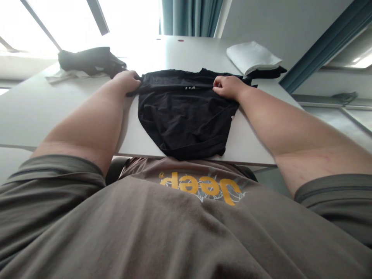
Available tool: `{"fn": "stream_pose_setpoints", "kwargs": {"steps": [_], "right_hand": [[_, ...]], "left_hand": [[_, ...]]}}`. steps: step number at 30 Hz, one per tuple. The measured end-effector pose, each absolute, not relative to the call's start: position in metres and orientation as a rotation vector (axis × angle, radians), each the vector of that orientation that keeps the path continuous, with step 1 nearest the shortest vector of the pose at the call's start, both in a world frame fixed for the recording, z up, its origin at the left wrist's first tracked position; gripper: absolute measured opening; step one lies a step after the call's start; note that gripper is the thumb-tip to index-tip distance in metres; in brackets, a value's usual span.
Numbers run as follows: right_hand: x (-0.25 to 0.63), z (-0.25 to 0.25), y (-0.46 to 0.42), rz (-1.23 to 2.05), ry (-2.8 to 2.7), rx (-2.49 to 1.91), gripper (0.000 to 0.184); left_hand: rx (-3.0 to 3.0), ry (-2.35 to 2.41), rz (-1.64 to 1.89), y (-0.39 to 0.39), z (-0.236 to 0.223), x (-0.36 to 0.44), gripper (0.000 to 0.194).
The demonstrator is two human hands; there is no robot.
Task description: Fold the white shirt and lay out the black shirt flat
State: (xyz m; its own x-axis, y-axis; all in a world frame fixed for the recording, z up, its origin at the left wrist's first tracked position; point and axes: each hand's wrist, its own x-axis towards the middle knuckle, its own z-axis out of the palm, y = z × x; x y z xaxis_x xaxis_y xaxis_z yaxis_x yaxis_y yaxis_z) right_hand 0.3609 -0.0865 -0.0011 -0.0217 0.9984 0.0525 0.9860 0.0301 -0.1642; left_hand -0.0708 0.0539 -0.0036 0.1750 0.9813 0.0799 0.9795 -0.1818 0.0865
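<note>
A black T-shirt (186, 116) with a small white print lies spread on the white table, its neckline at the far side and its hem at the near edge. At the shirt's left sleeve area, my left hand (130, 80) is closed on the dark cloth. My right hand (228, 86) rests on the upper right part, fingers curled and pinching the fabric near the shoulder. Creases run across the chest between both hands, and wrinkles cover the lower part. The fingertips of my left hand are partly hidden.
On the white table (130, 143), a heap of dark clothing (87, 61) lies at the back left over some white cloth (65, 76). A folded white cloth (252, 56) sits at the back right on a black one (269, 72). Blue-green curtains (192, 17) hang behind.
</note>
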Motion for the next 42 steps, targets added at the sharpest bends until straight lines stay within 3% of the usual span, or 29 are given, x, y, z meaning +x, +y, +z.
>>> {"fn": "stream_pose_setpoints", "kwargs": {"steps": [12,26,37,42], "right_hand": [[0.366,-0.005,-0.08,-0.05,-2.213,-2.094,0.03],[0.37,-0.006,-0.078,0.039,-2.168,-2.062,0.052],[0.363,-0.002,-0.085,0.047,-2.156,-2.089,0.025],[0.363,-0.002,-0.084,0.041,-2.164,-2.069,0.026]], "left_hand": [[2.389,2.011,0.197,0.049,-0.003,-0.068,0.064],[2.365,2.014,0.158,0.049,-0.001,-0.069,0.064],[2.403,2.008,0.143,0.045,0.001,-0.067,0.062],[2.387,2.01,0.147,0.042,0.003,-0.065,0.06]]}}
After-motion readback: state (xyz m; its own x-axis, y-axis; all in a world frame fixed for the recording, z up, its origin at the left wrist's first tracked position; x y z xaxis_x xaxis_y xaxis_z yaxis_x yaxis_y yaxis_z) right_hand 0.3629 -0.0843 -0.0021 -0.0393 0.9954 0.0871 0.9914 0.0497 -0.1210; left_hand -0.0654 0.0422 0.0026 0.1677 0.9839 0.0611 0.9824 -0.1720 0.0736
